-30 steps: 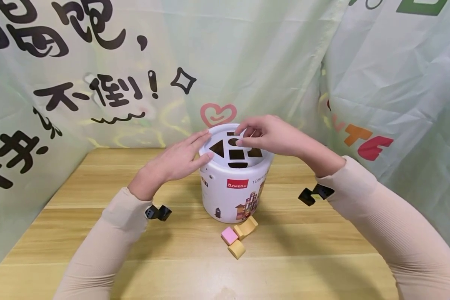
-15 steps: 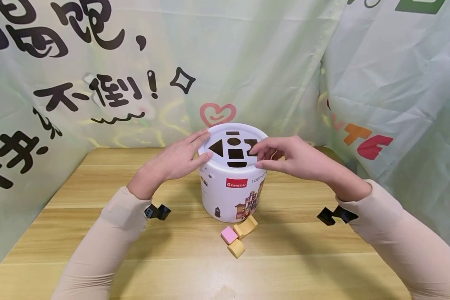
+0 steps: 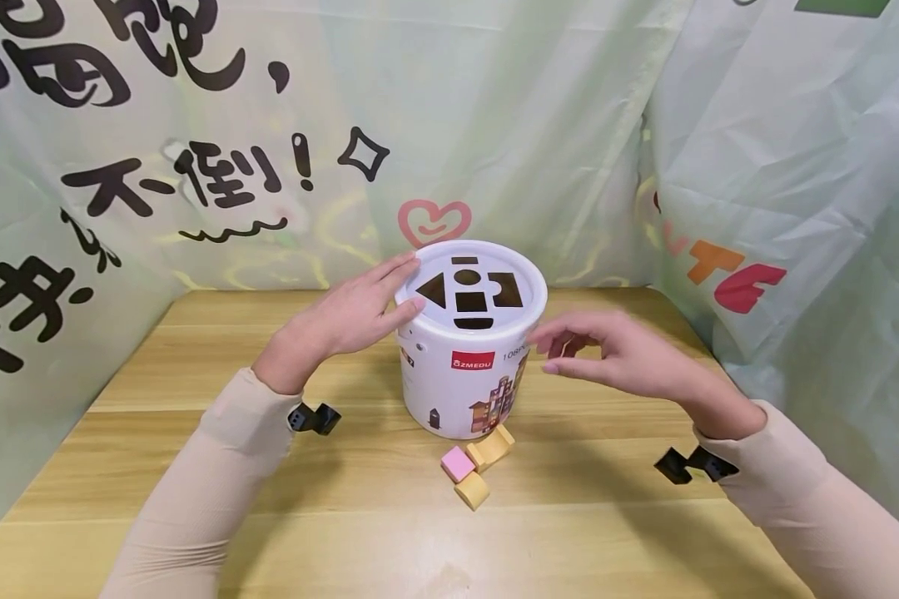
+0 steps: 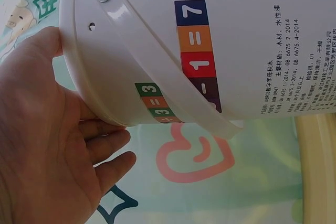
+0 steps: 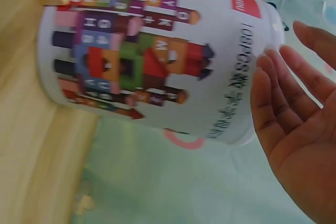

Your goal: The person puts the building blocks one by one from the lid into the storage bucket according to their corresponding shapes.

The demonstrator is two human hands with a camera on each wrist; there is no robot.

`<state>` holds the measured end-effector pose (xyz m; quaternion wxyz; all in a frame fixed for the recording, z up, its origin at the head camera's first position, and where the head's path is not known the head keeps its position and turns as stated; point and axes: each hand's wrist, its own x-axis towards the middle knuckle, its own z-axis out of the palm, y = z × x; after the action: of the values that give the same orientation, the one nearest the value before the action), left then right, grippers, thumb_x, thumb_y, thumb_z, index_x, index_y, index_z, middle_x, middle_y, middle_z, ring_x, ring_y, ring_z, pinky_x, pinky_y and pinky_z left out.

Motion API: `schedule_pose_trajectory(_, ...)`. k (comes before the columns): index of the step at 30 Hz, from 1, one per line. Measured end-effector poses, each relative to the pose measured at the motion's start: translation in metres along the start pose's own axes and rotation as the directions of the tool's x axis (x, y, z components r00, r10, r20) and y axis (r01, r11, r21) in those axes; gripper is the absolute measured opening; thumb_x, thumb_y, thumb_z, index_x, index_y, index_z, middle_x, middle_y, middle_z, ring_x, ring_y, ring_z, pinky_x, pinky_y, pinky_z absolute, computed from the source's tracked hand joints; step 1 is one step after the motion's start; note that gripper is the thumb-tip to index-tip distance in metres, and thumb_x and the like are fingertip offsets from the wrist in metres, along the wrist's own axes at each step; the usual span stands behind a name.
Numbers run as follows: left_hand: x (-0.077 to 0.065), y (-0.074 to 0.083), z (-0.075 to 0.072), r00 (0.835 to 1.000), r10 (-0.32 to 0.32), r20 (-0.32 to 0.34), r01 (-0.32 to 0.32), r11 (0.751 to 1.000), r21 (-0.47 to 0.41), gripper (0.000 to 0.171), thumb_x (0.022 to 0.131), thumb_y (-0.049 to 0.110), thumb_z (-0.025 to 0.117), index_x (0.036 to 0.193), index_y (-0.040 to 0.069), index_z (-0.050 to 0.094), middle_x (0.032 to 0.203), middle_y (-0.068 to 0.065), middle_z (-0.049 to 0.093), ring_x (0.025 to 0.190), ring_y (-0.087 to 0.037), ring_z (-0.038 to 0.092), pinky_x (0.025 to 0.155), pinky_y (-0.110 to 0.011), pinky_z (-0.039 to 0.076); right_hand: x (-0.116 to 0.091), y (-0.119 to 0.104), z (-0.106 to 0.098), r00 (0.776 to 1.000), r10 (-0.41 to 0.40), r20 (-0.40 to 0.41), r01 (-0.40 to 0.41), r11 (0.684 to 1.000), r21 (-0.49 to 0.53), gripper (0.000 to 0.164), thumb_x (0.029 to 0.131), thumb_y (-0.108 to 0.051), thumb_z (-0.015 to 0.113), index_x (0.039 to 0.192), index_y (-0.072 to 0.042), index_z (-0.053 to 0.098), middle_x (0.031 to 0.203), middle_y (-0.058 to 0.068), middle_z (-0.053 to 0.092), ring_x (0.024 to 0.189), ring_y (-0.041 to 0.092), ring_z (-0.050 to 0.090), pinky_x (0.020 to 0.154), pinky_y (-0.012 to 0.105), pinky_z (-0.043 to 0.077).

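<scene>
A white block bucket (image 3: 449, 383) stands upright on the table, its lid (image 3: 487, 257) pierced by several shaped holes. My left hand (image 3: 352, 312) rests on the bucket's left rim, fingers fairly straight; the left wrist view shows that hand (image 4: 58, 129) against the rim beside the bucket's handle (image 4: 152, 51). My right hand (image 3: 607, 349) is just right of the bucket with loosely bent fingers and holds nothing. In front of the bucket lie a pink block (image 3: 458, 464), a yellow block with a curved hollow (image 3: 491, 449) and a yellow rounded block (image 3: 472, 491).
The wooden table (image 3: 285, 516) carries the bucket and the blocks. Behind it hangs a printed pale green cloth (image 3: 517, 125), and another stretch of cloth (image 3: 779, 166) runs along the right. A wrist camera (image 3: 695, 466) sits on my right sleeve.
My right hand has moved from above the lid to the right and down, off the bucket's top, uncovering all the holes. The left hand stays on the rim; the blocks lie unmoved.
</scene>
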<state>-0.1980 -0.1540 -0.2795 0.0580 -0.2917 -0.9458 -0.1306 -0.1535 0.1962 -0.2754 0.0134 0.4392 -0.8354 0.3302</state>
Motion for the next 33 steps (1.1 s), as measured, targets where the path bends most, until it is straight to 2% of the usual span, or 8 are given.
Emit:
schedule_pose_trajectory(6,0.0,0.001,-0.001,1.0,0.002,0.001,-0.002,1.0,0.0,0.074,0.1,0.058,0.032,0.157,0.012,0.021,0.162,-0.005,0.016,0.145,-0.028,0.022,0.115,-0.048,0.024,-0.011,0.015,0.017,0.997,0.031,0.071,-0.036,0.997,0.072,0.031,0.09,-0.015,0.073,0.121,-0.015,0.067,0.108,-0.009,0.068,0.093,0.012,0.066,0.077,0.031,0.056)
schedule_pose_trajectory(12,0.0,0.001,-0.001,1.0,0.002,0.003,-0.002,1.0,-0.002,0.073,0.101,0.057,0.032,0.157,0.012,0.021,0.162,-0.005,0.016,0.145,-0.028,0.022,0.115,-0.048,0.024,-0.019,0.028,0.036,0.986,0.072,0.152,-0.082,0.995,0.063,0.038,0.092,-0.022,0.071,0.128,-0.014,0.064,0.119,-0.008,0.065,0.103,0.016,0.063,0.082,0.037,0.055)
schedule_pose_trajectory(19,0.0,0.001,-0.001,1.0,0.002,0.0,-0.002,1.0,-0.001,0.073,0.101,0.057,0.032,0.157,0.012,0.021,0.162,-0.004,0.016,0.145,-0.028,0.024,0.115,-0.048,0.024,-0.026,0.043,0.057,0.965,0.097,0.242,-0.124,0.988,0.096,0.045,0.093,-0.032,0.068,0.133,-0.013,0.06,0.128,0.001,0.062,0.109,0.025,0.062,0.089,0.04,0.053)
schedule_pose_trajectory(23,0.0,0.001,-0.001,1.0,0.002,0.003,-0.002,1.0,0.003,0.073,0.101,0.058,0.031,0.157,0.012,0.021,0.163,-0.004,0.015,0.145,-0.028,0.023,0.115,-0.048,0.024,-0.029,0.052,0.069,0.947,0.099,0.304,-0.146,0.98,0.135,0.047,0.094,-0.031,0.067,0.135,-0.01,0.057,0.134,0.006,0.059,0.111,0.032,0.061,0.092,0.042,0.052)
schedule_pose_trajectory(33,-0.001,0.001,0.0,1.0,-0.005,0.007,0.005,1.0,-0.004,0.072,0.101,0.056,0.032,0.157,0.012,0.021,0.163,-0.003,0.015,0.145,-0.027,0.022,0.115,-0.047,0.023,-0.034,0.065,0.093,0.918,0.168,0.359,-0.238,0.958,0.159,0.052,0.091,-0.032,0.07,0.136,-0.009,0.057,0.135,0.007,0.057,0.112,0.026,0.059,0.093,0.038,0.051)
